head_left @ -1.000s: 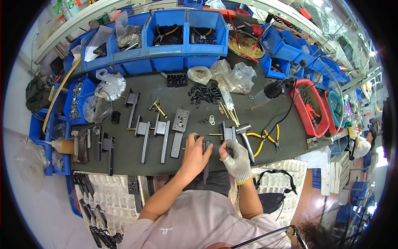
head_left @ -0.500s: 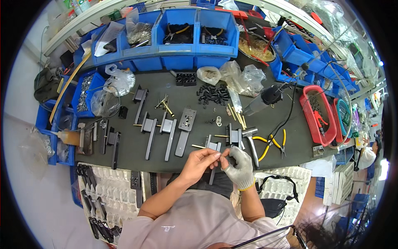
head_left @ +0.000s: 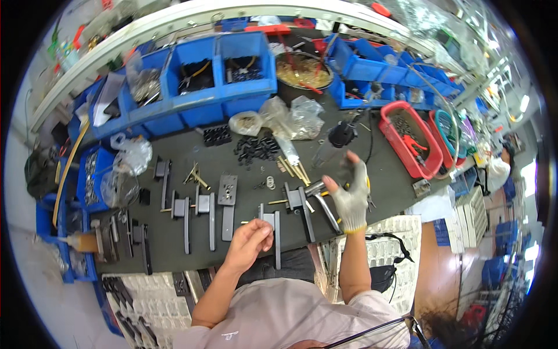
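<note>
My bare left hand (head_left: 249,243) is closed near the table's front edge, its fingertips pinched together; whatever they may hold is too small to make out. Right beside it lies a dark metal handle assembly (head_left: 276,244) with a square block, partly covered by the hand. My right hand (head_left: 352,202), in a pale glove with bare thumb and fingertip, is raised open with thumb and fingers apart. Below and left of it lies a hammer (head_left: 329,213), next to another handle assembly (head_left: 301,214). Just beyond its fingertips stands a dark-topped power screwdriver (head_left: 342,135) with a cord.
Several more handle assemblies (head_left: 188,227) lie to the left, near a flat plate (head_left: 228,192). Black small parts (head_left: 256,149), brass rods (head_left: 295,170) and washers (head_left: 270,182) are mid-table. Blue bins (head_left: 195,104) line the back; a red basket (head_left: 388,152) stands right.
My hands have come apart: the right has moved right and away from me and opened, while the left stays pinched by the handle assembly. The whole view has shifted and turned.
</note>
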### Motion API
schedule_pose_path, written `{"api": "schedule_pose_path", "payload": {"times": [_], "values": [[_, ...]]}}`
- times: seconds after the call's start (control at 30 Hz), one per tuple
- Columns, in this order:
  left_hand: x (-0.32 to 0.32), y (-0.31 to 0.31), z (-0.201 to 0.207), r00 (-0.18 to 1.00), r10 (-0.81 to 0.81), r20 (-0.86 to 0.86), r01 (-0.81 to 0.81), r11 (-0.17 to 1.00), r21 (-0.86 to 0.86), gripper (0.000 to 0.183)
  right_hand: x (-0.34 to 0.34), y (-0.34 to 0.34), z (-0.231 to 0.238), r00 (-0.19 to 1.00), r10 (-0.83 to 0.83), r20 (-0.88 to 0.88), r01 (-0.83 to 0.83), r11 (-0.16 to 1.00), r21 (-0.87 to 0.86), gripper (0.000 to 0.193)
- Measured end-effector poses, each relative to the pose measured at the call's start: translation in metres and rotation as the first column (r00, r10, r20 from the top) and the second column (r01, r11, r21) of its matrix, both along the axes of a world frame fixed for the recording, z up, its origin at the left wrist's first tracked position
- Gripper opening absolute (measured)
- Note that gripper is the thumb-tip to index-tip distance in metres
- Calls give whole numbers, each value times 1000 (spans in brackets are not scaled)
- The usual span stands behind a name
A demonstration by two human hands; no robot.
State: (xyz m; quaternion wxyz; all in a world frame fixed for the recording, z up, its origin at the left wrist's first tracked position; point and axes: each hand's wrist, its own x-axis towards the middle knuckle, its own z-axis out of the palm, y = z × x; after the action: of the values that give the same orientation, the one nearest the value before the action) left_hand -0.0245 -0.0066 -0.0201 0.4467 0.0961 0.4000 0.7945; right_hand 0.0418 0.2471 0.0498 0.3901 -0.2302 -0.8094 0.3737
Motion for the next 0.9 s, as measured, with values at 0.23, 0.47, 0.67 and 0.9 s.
{"api": "schedule_pose_path", "payload": {"times": [0.23,0.47,0.67,0.9], "values": [[18,-4,5,994,-21,107,19,1000,15,13,-61,57,-16,943,215,-255,-285,916,-282,61],[20,-22,6,995,-96,19,97,994,-49,12,-10,12,13,833,237,-500,-506,693,-514,42],[32,-10,-4,994,-79,71,76,996,44,19,26,-57,27,738,288,-611,-624,635,-455,47],[32,-2,-13,939,56,340,-96,990,102,19,20,-108,38,552,396,-734,-808,473,-353,44]]}}
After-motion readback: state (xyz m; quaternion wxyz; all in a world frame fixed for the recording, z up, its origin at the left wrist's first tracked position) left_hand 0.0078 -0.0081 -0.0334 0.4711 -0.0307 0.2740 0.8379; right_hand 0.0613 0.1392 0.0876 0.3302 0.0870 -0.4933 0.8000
